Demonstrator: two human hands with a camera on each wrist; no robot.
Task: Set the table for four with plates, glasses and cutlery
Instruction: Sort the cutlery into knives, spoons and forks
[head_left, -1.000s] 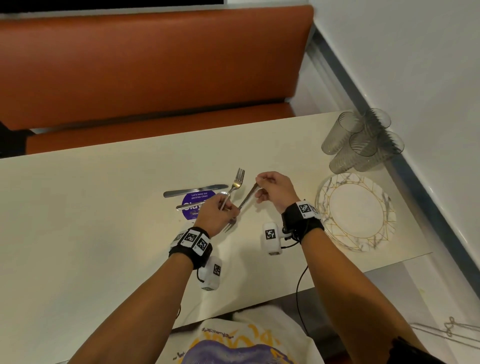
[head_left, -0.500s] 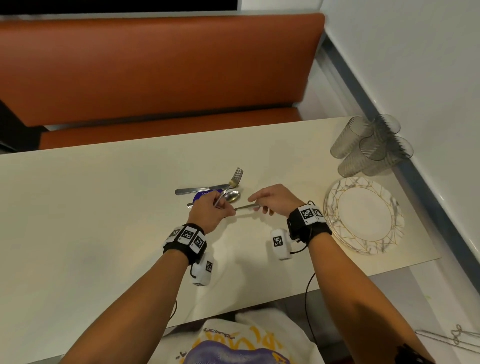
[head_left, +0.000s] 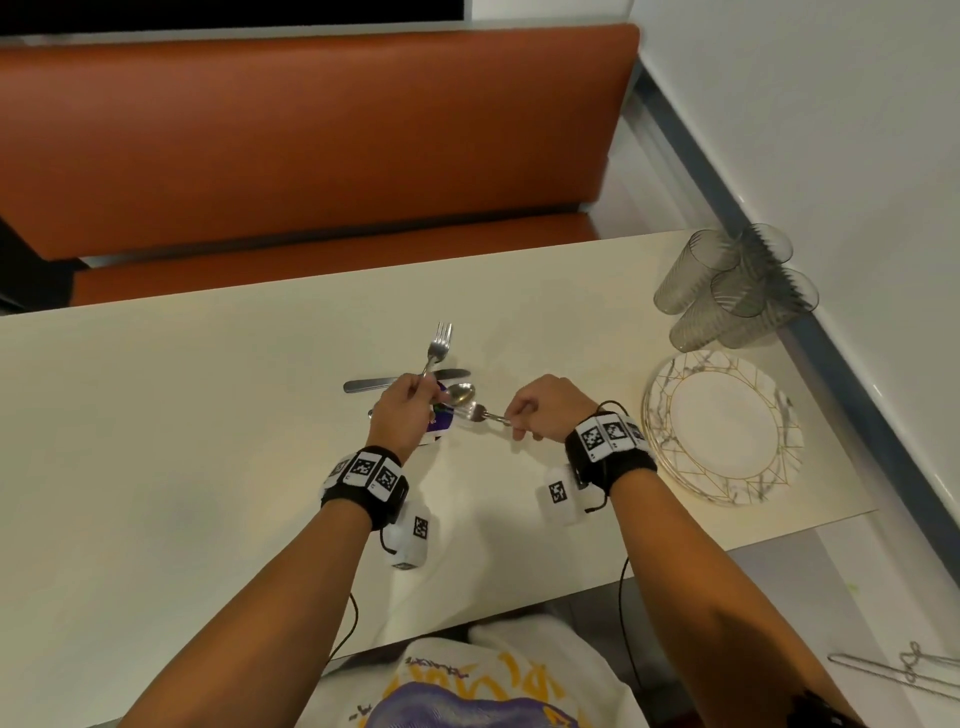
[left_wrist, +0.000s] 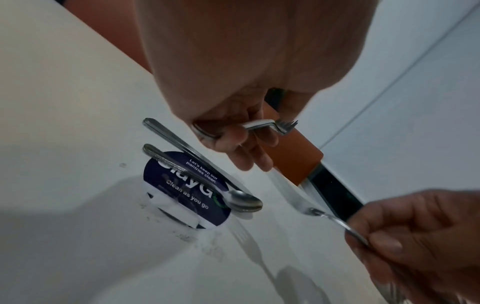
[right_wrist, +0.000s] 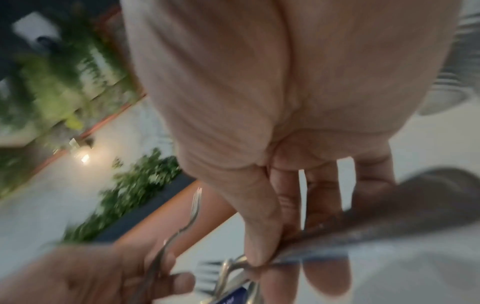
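My left hand grips a fork by its handle, tines pointing up and away; it also shows in the left wrist view. My right hand pinches a second fork by the end of its handle, tines low over the table and pointing left beside a spoon. The spoon and a knife lie on the cream table by the left hand. A marble-patterned plate stack and several grey glasses stand at the right.
A round purple sticker sits on the table under the spoon. An orange bench runs along the far side, and a white wall borders the right edge behind the glasses.
My right hand has lowered its fork from a steep tilt to nearly flat, tines toward the spoon. The left hand keeps its fork raised and has shifted slightly left.
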